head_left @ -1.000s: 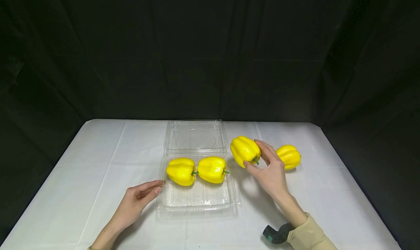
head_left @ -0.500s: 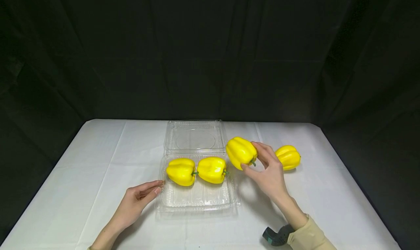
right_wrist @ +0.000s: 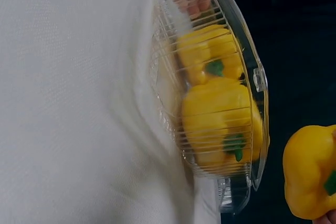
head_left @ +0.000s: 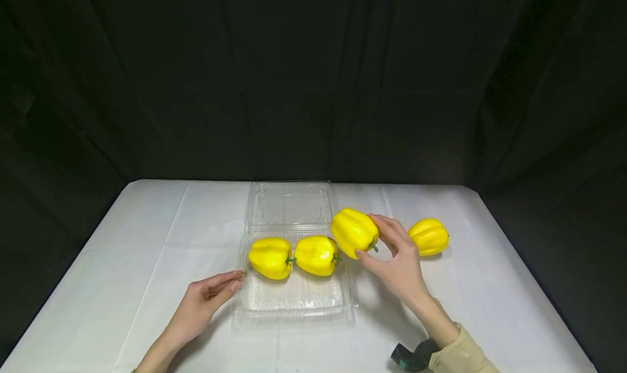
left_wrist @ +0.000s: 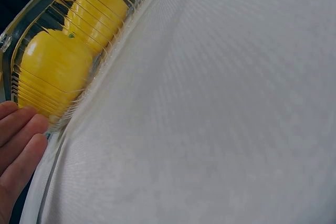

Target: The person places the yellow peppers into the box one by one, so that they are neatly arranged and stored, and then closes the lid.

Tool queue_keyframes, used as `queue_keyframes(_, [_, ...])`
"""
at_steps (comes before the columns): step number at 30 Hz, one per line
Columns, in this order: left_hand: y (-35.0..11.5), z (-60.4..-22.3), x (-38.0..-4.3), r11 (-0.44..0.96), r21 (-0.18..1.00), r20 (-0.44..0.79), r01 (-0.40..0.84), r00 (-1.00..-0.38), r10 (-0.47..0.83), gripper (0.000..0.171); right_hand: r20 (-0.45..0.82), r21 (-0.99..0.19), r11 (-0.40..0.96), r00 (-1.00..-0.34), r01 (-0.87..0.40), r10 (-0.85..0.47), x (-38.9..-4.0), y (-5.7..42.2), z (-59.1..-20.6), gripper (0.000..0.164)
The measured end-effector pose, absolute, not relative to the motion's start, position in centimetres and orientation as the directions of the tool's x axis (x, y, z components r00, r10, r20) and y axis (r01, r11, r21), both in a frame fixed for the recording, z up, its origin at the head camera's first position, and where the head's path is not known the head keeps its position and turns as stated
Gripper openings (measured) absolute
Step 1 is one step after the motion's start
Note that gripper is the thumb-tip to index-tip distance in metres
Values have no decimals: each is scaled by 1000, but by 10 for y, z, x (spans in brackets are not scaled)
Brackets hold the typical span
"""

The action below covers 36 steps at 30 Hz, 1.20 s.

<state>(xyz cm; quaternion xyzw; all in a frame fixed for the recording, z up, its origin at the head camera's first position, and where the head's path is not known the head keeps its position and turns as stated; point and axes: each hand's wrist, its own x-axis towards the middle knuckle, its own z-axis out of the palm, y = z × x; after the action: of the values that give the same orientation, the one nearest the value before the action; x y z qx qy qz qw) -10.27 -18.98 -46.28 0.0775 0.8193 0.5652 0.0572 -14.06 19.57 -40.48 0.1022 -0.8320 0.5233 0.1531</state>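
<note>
My right hand [head_left: 401,269] holds a yellow bell pepper [head_left: 354,232] between thumb and fingers, above the right back corner of a clear plastic clamshell container [head_left: 266,301]. Its green stem points toward the palm; part of this pepper [right_wrist: 307,171] shows at the right edge of the right wrist view. Inside the container, two more yellow peppers lie on their sides in a row along the back: one on the left [head_left: 269,258], one on the right [head_left: 315,256]. At the container's left rim rests my left hand [head_left: 198,307], its extended fingers [left_wrist: 26,135] against the ribbed wall.
The container's lid [head_left: 292,207] lies folded back behind the base. Another yellow pepper [head_left: 429,237] rests on the white cloth [head_left: 132,253] right of my right hand. A dark curved object [head_left: 412,356] lies beside the right sleeve [head_left: 462,354]. Black curtain [head_left: 303,90] surrounds the table.
My right hand has carried the held pepper left and slightly toward me, from beside the container to over its right back corner. The left hand stays at the rim.
</note>
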Motion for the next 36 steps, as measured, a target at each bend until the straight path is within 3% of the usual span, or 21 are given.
queue_keyframes(13, [-187,-459,-100,323,944,2,68,-979,202,36,407,-839,364,-911,-404,-73,-136,191,-405,67])
queue_keyframes(36, [-188,-462,-102,332,939,24,88,-981,192,34,399,-835,353,-906,-422,-140,-133,184,-403,70])
